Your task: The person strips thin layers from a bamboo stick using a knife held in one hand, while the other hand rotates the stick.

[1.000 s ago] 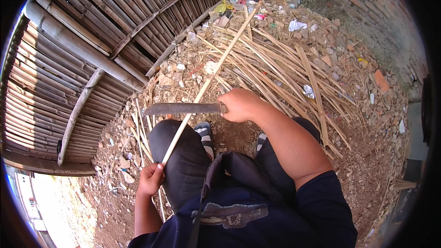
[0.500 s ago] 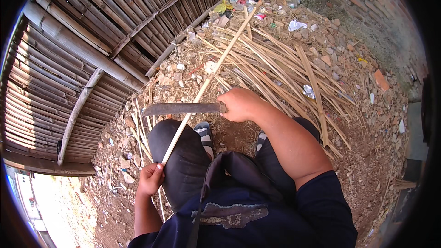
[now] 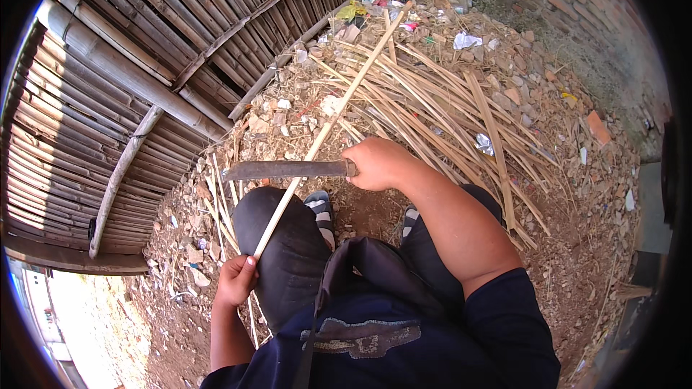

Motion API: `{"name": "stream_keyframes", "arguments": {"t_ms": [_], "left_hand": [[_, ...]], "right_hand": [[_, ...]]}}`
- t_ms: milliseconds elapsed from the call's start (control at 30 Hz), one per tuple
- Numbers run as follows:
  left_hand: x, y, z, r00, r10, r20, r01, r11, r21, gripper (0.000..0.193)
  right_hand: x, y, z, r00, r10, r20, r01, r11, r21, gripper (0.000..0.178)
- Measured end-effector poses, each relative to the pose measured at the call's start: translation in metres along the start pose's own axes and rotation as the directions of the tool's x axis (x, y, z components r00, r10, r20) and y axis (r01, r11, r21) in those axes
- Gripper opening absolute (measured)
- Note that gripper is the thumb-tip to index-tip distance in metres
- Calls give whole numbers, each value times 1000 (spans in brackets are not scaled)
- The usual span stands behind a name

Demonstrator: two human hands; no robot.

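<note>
Left hand (image 3: 236, 281) grip wraps the bamboo strip (image 3: 328, 126); right hand (image 3: 375, 163) clenches the knife (image 3: 285, 170) handle

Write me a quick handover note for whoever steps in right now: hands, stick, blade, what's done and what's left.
Left hand: gripping the near end of a long pale bamboo stick that lies across the left knee.
Right hand: holding a flat knife, blade laid across the stick, pointing left.
Done: a heap of split strips lies ahead on the dirt.
Left: this stick looks whole; seemingly not yet worked.
</note>
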State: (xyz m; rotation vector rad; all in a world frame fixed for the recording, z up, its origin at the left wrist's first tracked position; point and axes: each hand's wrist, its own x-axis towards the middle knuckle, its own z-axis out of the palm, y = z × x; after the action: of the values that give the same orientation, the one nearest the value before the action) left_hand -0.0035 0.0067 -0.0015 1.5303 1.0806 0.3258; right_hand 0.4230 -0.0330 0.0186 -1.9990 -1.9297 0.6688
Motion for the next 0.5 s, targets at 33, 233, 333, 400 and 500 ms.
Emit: {"name": "stream_keyframes", "arguments": {"t_ms": [33,233,333,400,500], "left_hand": [[0,0,0,1000,-7,3,7,1000,-8,46],[0,0,0,1000,-11,4,11,1000,-25,46],[1,-1,0,1000,-19,8,20,999,-29,46],[1,-1,-1,1000,-19,10,19,999,-28,46],[1,-1,-1,1000,-19,15,19,999,-32,46]], "right_hand": [[0,0,0,1000,1,-5,-1,1000,-4,24],[-2,-2,-2,1000,9,2,-9,1000,-4,25],[-2,-1,-2,1000,6,6,-6,1000,4,26],[-2,-2,-2,1000,7,6,-7,1000,2,26],[-1,1,0,1000,2,4,-2,1000,2,26]]}}
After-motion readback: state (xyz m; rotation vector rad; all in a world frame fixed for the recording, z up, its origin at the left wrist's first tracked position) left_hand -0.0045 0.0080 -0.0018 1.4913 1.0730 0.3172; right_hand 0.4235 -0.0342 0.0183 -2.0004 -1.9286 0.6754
